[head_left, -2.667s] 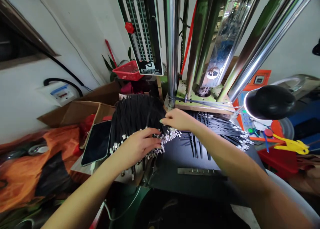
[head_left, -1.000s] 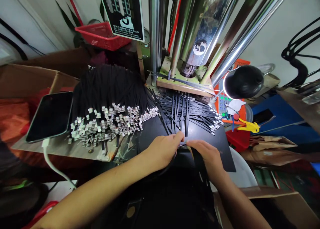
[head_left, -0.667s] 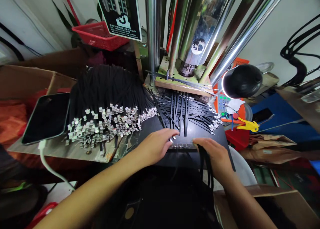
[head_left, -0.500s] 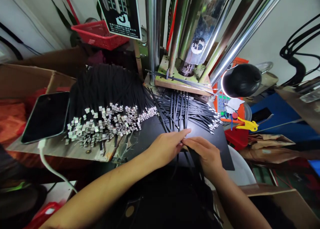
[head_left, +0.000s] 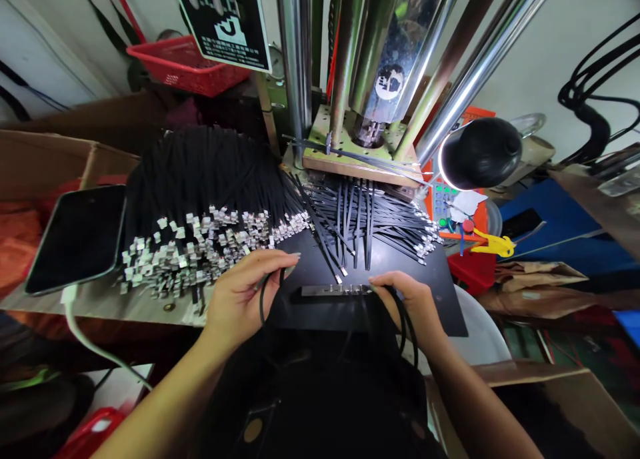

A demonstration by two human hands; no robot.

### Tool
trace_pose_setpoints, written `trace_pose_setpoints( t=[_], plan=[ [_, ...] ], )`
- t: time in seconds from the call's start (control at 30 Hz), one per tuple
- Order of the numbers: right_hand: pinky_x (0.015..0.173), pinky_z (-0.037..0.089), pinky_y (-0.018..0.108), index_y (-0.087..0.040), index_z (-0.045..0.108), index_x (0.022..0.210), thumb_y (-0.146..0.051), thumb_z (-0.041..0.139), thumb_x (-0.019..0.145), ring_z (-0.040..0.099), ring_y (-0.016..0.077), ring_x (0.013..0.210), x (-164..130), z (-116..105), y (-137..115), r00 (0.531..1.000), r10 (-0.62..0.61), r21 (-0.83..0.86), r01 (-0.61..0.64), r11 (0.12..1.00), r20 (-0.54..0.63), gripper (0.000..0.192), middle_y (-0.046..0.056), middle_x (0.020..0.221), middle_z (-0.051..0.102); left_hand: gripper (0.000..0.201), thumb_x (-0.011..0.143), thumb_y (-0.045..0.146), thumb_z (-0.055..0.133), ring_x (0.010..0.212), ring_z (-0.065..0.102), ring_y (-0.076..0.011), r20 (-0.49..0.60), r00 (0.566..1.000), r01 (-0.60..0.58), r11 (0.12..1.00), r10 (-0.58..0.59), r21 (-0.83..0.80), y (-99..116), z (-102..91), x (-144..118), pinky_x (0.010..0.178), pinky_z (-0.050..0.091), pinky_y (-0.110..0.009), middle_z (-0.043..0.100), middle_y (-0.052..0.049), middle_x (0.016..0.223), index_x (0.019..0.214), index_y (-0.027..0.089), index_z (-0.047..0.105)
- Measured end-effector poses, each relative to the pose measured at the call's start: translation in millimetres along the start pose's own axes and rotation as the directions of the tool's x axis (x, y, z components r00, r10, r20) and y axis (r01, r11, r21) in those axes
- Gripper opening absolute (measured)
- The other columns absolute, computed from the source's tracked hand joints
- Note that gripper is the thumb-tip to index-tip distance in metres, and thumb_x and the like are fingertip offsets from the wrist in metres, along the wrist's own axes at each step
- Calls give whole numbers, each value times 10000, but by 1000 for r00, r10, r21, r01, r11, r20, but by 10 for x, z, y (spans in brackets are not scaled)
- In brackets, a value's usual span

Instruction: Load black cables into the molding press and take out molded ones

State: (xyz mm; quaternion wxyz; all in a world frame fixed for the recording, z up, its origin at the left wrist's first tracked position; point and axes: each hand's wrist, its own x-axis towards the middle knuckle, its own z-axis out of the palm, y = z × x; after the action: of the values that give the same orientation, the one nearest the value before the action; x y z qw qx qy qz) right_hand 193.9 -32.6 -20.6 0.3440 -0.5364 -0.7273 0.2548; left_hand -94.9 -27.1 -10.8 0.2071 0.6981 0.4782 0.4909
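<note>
My left hand (head_left: 245, 289) is closed in a pinch on a black strip (head_left: 262, 302), which curves down from its fingers in front of the pale metal ends of a large bundle. My right hand (head_left: 415, 305) pinches other black strips (head_left: 407, 322) that loop down below it. Its fingertips touch or nearly touch the right end of a narrow metal bar (head_left: 325, 290) with small pegs or slots, lying on the black board (head_left: 300, 265). What the fingertips cover cannot be made out. Beyond the bar lie loose black strips with silvery ends (head_left: 370, 219).
A thick bundle of black strips (head_left: 210, 172) stands at left beside a phone (head_left: 75, 239) with a white cable. A press with steel columns (head_left: 360, 145) rises behind. At right are a black lamp (head_left: 483, 153), yellow snips (head_left: 493, 244) and a cardboard box (head_left: 545, 372).
My hands were together over the board; now the left has moved away to the left with a strip. The metal bar between them has come into sight. The view has shifted slightly.
</note>
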Motion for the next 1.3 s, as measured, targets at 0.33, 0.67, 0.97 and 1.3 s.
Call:
trace_pose_setpoints(
  t=[0.33, 0.67, 0.97, 1.3],
  plan=[
    [804, 547, 316, -195, 668, 996, -162, 521, 944, 675, 194, 883, -8, 8, -69, 949, -306, -185, 315, 931, 76, 159, 60, 956, 728, 144, 920, 145, 566, 900, 694, -144, 302, 946, -86, 989, 119, -120, 31, 531, -101, 826, 538, -273, 735, -27, 1013, 1007, 211, 658],
    [740, 558, 304, -186, 676, 946, -102, 492, 937, 675, 192, 836, 5, -74, 56, 957, -275, -180, 286, 941, 89, 202, 62, 907, 723, 230, 827, 59, 477, 770, 647, -189, 645, 763, -189, 967, 35, 171, 288, 447, 171, 718, 448, -298, 685, 11, 849, 965, 217, 572],
    [807, 582, 350, -200, 673, 971, -127, 544, 927, 685, 208, 919, -47, -71, 137, 941, -331, -136, 338, 931, 73, 154, 63, 964, 732, 207, 838, 104, 490, 816, 670, -194, 717, 688, -118, 957, -115, 266, 287, 402, 271, 685, 413, -278, 697, 28, 887, 961, 249, 572],
    [806, 585, 328, -189, 685, 945, -75, 488, 932, 688, 188, 899, -12, 2, 191, 916, -401, -155, 401, 903, 28, 227, 70, 925, 733, 193, 847, 106, 521, 773, 667, -173, 667, 724, -53, 950, -176, 308, 296, 479, 213, 677, 454, -266, 704, 20, 859, 963, 228, 616]
  ],
)
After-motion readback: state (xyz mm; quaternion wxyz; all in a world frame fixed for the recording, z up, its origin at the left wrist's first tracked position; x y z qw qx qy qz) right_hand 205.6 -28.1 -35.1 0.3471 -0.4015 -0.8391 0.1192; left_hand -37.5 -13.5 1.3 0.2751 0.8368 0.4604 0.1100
